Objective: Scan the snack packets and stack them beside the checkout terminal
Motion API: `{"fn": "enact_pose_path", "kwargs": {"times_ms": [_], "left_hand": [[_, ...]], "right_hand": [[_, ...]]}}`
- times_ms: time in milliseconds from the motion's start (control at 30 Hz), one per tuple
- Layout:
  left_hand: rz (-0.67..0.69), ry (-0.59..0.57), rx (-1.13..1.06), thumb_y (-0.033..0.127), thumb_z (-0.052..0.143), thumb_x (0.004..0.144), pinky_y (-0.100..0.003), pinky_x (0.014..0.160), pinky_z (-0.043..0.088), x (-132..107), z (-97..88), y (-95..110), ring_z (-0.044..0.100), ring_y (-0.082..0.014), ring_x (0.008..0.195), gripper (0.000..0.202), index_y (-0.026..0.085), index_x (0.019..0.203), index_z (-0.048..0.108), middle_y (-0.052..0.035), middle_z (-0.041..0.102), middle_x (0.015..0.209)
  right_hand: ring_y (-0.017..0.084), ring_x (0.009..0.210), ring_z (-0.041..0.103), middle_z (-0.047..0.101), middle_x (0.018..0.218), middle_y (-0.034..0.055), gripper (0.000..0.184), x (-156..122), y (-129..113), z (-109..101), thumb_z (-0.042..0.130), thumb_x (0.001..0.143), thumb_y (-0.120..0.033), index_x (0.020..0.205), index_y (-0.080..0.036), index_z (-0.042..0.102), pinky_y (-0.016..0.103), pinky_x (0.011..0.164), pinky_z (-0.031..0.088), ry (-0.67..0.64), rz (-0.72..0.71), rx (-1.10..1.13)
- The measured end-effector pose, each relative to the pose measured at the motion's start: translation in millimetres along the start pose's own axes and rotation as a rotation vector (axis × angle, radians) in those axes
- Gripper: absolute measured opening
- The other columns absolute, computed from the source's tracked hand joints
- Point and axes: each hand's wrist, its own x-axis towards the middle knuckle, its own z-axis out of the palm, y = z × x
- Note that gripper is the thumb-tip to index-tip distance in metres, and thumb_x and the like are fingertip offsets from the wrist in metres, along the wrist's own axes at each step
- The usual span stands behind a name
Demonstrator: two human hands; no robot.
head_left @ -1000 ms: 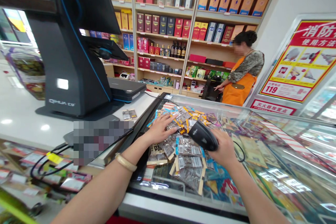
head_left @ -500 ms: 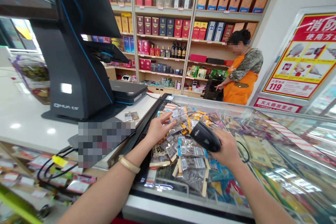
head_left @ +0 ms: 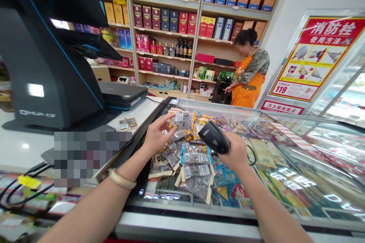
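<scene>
My right hand [head_left: 235,150] is wrapped around a black barcode scanner [head_left: 213,136], its head angled left over a pile of small snack packets. On the left, my left hand [head_left: 159,133] has its thumb and fingers apart; its fingertips touch or hover at the edge of an orange-edged snack packet [head_left: 184,120]. Nearer to me lie overlapping snack packets, among them a blue-edged packet [head_left: 196,156] and a cream-edged packet [head_left: 199,188], with barcode labels facing up. The pile rests on a glass-topped display case [head_left: 159,193]. A gold-coloured bracelet [head_left: 122,179] circles my left wrist.
A register stand [head_left: 57,64] with dark screens fills the left counter. Near it lie a small packet [head_left: 127,123] and cables [head_left: 25,190]. Beyond the case, a person in an orange apron [head_left: 248,87] stands by shelves of boxed bottles [head_left: 168,22]. A scanner cable [head_left: 252,155] curls right.
The view has turned slightly right, so everything sits further left. Both hands stay over the pile, the scanner still in my right hand. The orange-edged packet lies a little more level.
</scene>
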Motion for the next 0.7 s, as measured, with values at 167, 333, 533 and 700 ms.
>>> {"fn": "enact_pose_path", "kwargs": {"times_ms": [167, 333, 533, 700], "left_hand": [[0.047, -0.016, 0.015, 0.028, 0.067, 0.078, -0.025, 0.069, 0.058, -0.4, -1.3, 3.7, 0.062, -0.0111, 0.075, 0.04, 0.018, 0.117, 0.066, -0.0104, 0.067, 0.114], [0.031, -0.02, -0.006, 0.03, 0.068, 0.077, -0.026, 0.069, 0.058, -1.3, -0.5, 5.6, 0.062, -0.0114, 0.075, 0.041, 0.018, 0.116, 0.068, -0.0105, 0.067, 0.114], [-0.314, 0.172, -0.07, 0.034, 0.073, 0.072, -0.026, 0.063, 0.057, 3.5, -0.1, -1.3, 0.064, -0.0131, 0.067, 0.054, 0.016, 0.122, 0.065, -0.009, 0.071, 0.101], [-0.601, 0.516, -0.358, 0.018, 0.067, 0.071, -0.029, 0.077, 0.057, 17.8, -15.4, -25.1, 0.066, -0.0136, 0.081, 0.041, 0.02, 0.111, 0.06, -0.0041, 0.067, 0.098]], "right_hand": [[0.024, 0.076, 0.063, 0.07, 0.085, 0.0088, 0.027, 0.0, 2.6, 1.7, 0.055, 0.068, -0.025, 0.092, -0.019, 0.066, 0.033, 0.067, 0.046, -0.035, 0.032, -0.03], [0.024, 0.074, 0.063, 0.07, 0.08, 0.0082, 0.026, 0.8, 2.9, 1.6, 0.055, 0.069, -0.027, 0.091, -0.019, 0.066, 0.033, 0.067, 0.046, -0.056, 0.045, -0.033], [0.025, 0.075, 0.065, 0.071, 0.082, 0.0088, 0.026, -1.2, 4.1, 0.7, 0.055, 0.07, -0.029, 0.092, -0.02, 0.066, 0.034, 0.066, 0.048, -0.025, 0.019, -0.035], [0.025, 0.074, 0.065, 0.071, 0.083, 0.0085, 0.028, -4.6, 10.0, 2.8, 0.055, 0.07, -0.029, 0.095, -0.02, 0.066, 0.034, 0.065, 0.049, -0.028, 0.001, -0.034]]}}
